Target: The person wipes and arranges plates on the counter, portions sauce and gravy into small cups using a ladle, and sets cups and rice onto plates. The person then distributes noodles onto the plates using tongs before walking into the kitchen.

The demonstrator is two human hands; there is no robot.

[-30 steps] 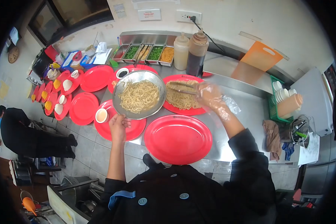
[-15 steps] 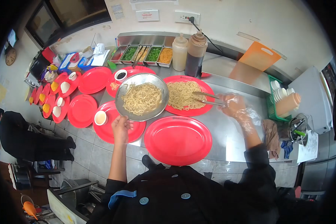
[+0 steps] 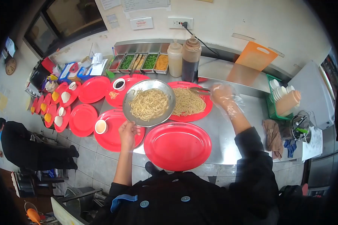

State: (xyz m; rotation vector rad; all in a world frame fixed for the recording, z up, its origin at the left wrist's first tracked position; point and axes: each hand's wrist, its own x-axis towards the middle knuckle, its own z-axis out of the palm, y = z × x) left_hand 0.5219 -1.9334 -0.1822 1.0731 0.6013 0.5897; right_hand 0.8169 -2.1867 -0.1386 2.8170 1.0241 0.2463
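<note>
Gripping the near rim of the metal bowl (image 3: pixel 171 101), the left hand (image 3: pixel 129 134) has its fingers curled around the edge — presumably there because it is the side closest to the body and leaves the bowl's mouth unobstructed. The bowl holds one heap of noodles (image 3: pixel 149 105) and overlaps the left edge of the red noodle plate (image 3: pixel 207 107), so the two portions lie side by side, a short reach apart; whether its base rests on the plates below cannot be told.

The right hand (image 3: pixel 222 95), in a loose clear glove (image 3: pixel 235 99), is closed around the tongs (image 3: pixel 199 89), whose ends point left over the back part of the noodle plate. Tongs and glove together likely spare the food from bare skin. Whether the tips pinch any strands is too small to tell.

Nearer the bench's (image 3: pixel 223 131) front edge sits a red oval plate (image 3: pixel 178 146), just below the noodle plate and within reach of either hand. Along the back edge stand the topping pans (image 3: pixel 139 62) and two squeeze bottles (image 3: pixel 175 59) — probably set there to be reachable without crowding the plates.
</note>
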